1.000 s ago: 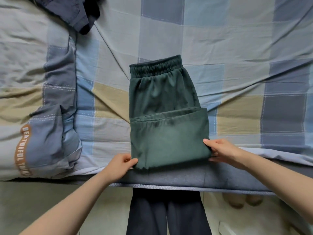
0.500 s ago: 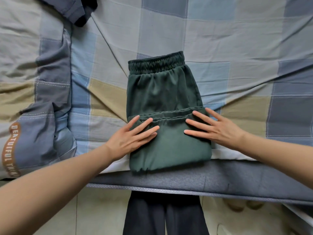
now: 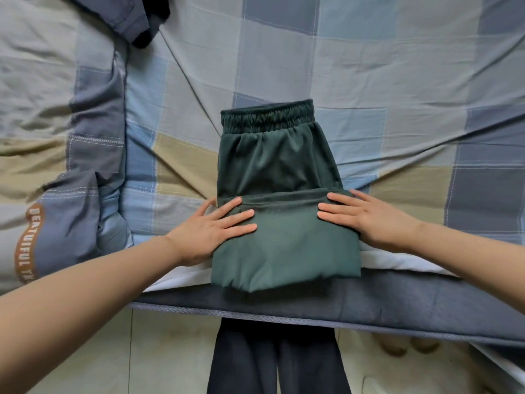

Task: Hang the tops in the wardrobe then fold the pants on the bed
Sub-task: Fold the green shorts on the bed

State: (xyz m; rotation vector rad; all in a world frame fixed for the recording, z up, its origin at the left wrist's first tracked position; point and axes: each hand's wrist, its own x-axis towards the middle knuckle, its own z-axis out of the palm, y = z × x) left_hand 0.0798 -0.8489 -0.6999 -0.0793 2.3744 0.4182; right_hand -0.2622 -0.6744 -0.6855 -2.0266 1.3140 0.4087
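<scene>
Both hands: left hand [image 3: 211,227] and right hand [image 3: 369,220] flat, fingers straight, pressing the folded green pants [image 3: 281,200]
Pants spot: near edge of the bed [image 3: 397,89], waistband facing away
Tip: I'd smooth outward evenly so the fold stays square
Writing: quilt [image 3: 51,155] at left edge reads "BEAUTUIFUL", rest cut off

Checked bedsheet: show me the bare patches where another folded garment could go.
Widest bare checked bedsheet lies beyond and to the right of the folded dark green pants. A narrower strip runs between them and the rumpled grey-blue quilt on the left. It is crowded at the near edge, where left hand and right hand rest flat, and top left by the navy garment.
</scene>
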